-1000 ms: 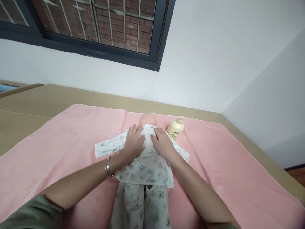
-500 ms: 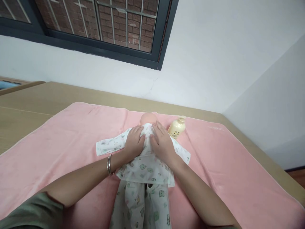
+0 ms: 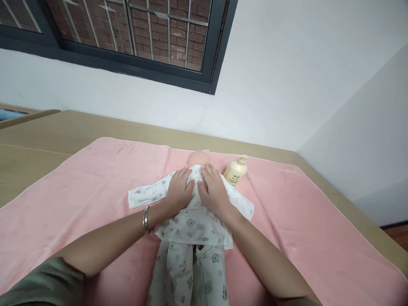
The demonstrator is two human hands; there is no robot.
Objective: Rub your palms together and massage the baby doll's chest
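A baby doll [image 3: 198, 159] lies on a pink blanket [image 3: 105, 170], its head at the far end. It is dressed in a white printed top [image 3: 194, 225] with long sleeves spread to both sides, and matching trousers [image 3: 181, 267]. My left hand [image 3: 180, 189] rests flat on the left part of the doll's upper back or chest; which side faces up I cannot tell. Opposite it, my right hand [image 3: 214, 189] lies flat on the right part, fingers stretched toward the head. Both hands are open, touching the cloth and holding nothing.
A pale yellow pump bottle [image 3: 235, 171] stands on the blanket right of the doll's head. Under the blanket is a wooden surface [image 3: 140, 129], bounded by a white wall [image 3: 261, 85]. A barred window [image 3: 159, 38] is above.
My right hand has shifted slightly left and toward me on the doll's top. The left hand has stayed in place.
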